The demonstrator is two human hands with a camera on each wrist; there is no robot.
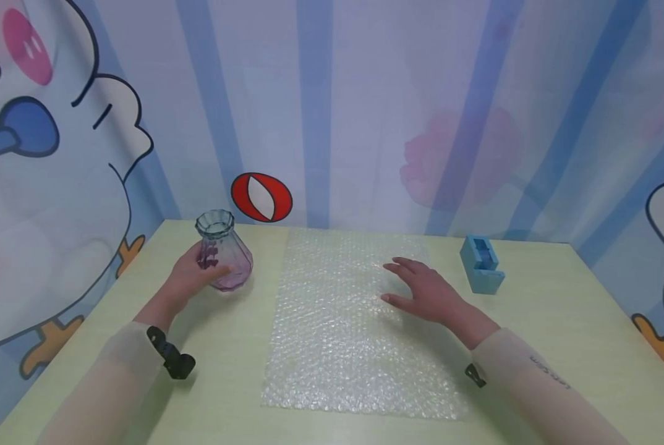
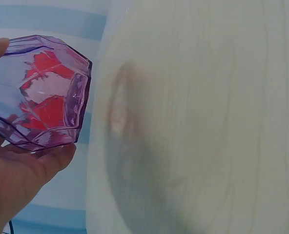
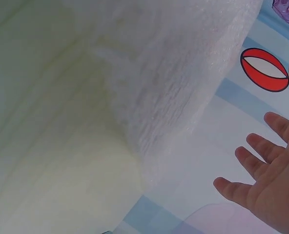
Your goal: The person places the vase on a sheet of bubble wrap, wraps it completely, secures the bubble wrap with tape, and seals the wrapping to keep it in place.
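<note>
My left hand grips a faceted glass vase, bluish at its ruffled rim and purple toward its base. The thumb lies across the near side, and the other fingers are partly hidden behind the glass. In the left wrist view the vase appears held off the tabletop, a blurred shadow beneath. Over a flat sheet of bubble wrap hovers my right hand, holding nothing. Its fingers are spread and fairly straight in the right wrist view.
A light blue tape dispenser stands right of the bubble wrap on the pale yellow table. Behind the table's back edge hangs a striped cartoon backdrop. Each wrist wears a dark strap piece over a pale sleeve.
</note>
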